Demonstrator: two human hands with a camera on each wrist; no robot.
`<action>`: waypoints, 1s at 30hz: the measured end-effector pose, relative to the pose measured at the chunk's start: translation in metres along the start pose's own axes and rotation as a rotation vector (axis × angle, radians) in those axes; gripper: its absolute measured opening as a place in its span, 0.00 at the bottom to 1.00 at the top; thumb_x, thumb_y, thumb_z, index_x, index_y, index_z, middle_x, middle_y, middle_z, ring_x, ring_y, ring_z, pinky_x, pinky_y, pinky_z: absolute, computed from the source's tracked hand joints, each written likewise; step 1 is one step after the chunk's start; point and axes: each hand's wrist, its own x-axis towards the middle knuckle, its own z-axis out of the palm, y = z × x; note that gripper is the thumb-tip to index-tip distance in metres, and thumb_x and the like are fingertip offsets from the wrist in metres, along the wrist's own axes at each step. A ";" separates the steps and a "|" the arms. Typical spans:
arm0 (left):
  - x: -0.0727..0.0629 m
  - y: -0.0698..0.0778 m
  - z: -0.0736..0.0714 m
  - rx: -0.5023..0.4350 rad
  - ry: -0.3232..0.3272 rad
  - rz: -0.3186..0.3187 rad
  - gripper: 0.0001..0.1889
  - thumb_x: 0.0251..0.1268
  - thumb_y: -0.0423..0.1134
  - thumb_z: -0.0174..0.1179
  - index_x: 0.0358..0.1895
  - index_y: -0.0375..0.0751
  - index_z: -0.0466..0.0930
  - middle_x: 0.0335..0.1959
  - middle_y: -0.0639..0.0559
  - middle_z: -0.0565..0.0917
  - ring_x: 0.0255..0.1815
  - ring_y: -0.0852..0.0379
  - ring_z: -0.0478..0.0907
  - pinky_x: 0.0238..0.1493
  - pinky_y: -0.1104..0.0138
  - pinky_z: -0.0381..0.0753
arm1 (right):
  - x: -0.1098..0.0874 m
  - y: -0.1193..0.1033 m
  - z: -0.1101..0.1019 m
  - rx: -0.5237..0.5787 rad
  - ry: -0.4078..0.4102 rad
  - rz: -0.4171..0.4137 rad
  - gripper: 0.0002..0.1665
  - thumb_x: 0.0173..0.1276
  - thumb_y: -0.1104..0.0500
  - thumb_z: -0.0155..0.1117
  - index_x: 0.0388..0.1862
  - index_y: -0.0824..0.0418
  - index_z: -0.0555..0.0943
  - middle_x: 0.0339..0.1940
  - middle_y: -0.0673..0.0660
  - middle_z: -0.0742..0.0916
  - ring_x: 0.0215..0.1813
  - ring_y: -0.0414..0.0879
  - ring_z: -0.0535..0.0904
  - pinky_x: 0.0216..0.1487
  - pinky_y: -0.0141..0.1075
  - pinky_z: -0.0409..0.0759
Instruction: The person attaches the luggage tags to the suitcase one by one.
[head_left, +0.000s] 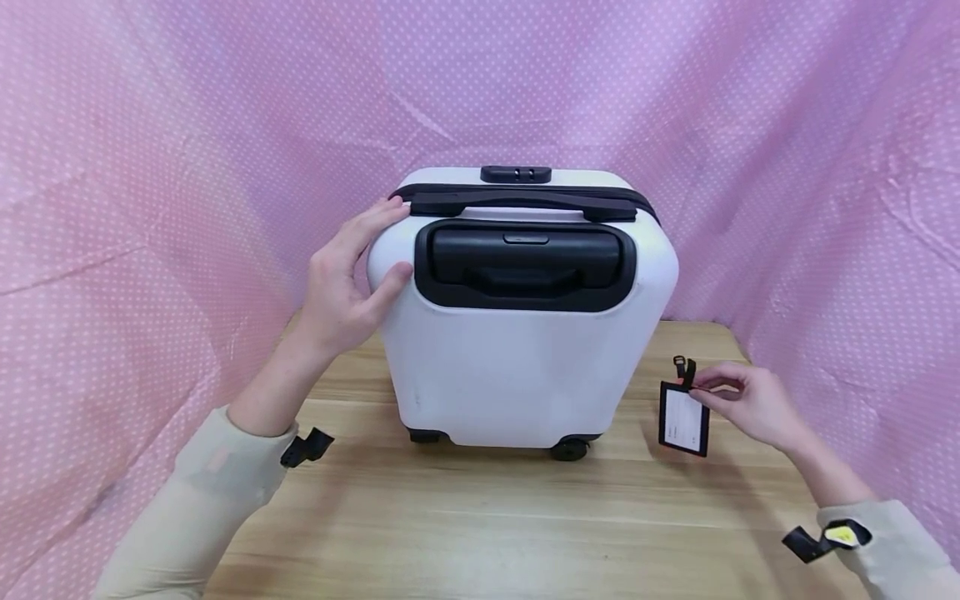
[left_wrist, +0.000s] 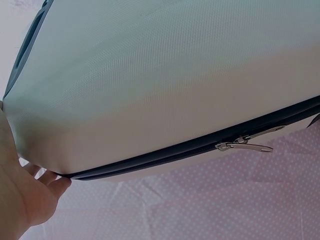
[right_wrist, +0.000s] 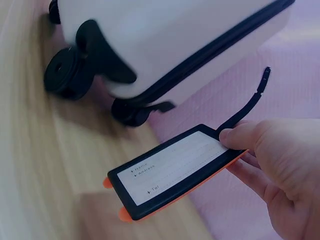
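Observation:
A white hard-shell suitcase point(head_left: 502, 367) stands upright on its wheels, its black top handle point(head_left: 525, 200) and recessed pull handle point(head_left: 525, 258) facing me. My left hand point(head_left: 348, 279) rests on its upper left corner, fingers extended along the top edge and thumb on the near face. The left wrist view has two metal zipper pulls point(left_wrist: 245, 145) on the suitcase's side. To the right of the suitcase, my right hand point(head_left: 750, 404) pinches a luggage tag point(head_left: 684, 418) by its strap end. It is black with orange edging, a printed white card point(right_wrist: 172, 167) and a loose black strap point(right_wrist: 245, 110).
The suitcase and hands are over a wooden table point(head_left: 480, 525). Pink polka-dot cloth point(head_left: 225, 125) hangs behind and on both sides. A black combination lock point(head_left: 516, 174) sits on the suitcase top, and black wheels point(right_wrist: 65, 72) show underneath.

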 end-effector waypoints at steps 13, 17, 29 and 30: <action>0.000 0.002 0.000 0.011 -0.006 0.007 0.29 0.69 0.44 0.64 0.71 0.38 0.79 0.72 0.42 0.82 0.78 0.47 0.75 0.82 0.58 0.71 | 0.041 -0.071 -0.043 -0.118 0.145 -0.165 0.16 0.53 0.82 0.75 0.35 0.65 0.90 0.35 0.28 0.87 0.33 0.19 0.83 0.38 0.13 0.81; 0.000 0.002 -0.001 0.021 -0.024 0.017 0.28 0.71 0.45 0.64 0.71 0.37 0.79 0.72 0.41 0.81 0.78 0.47 0.75 0.82 0.59 0.71 | 0.050 -0.088 -0.054 -0.142 0.205 -0.164 0.15 0.53 0.80 0.76 0.36 0.66 0.91 0.34 0.24 0.87 0.32 0.18 0.82 0.37 0.12 0.80; -0.001 0.003 -0.001 0.012 -0.006 0.000 0.29 0.70 0.42 0.64 0.72 0.37 0.78 0.73 0.41 0.81 0.79 0.46 0.74 0.82 0.57 0.70 | 0.070 -0.136 -0.085 -0.009 0.349 -0.262 0.11 0.52 0.85 0.68 0.34 0.78 0.87 0.35 0.35 0.91 0.34 0.28 0.86 0.43 0.16 0.84; -0.001 0.003 -0.001 0.016 -0.006 -0.002 0.29 0.70 0.43 0.64 0.72 0.37 0.78 0.73 0.41 0.81 0.79 0.46 0.74 0.82 0.57 0.70 | 0.071 -0.140 -0.087 0.002 0.359 -0.272 0.10 0.52 0.85 0.68 0.33 0.79 0.87 0.35 0.36 0.92 0.34 0.28 0.87 0.45 0.17 0.85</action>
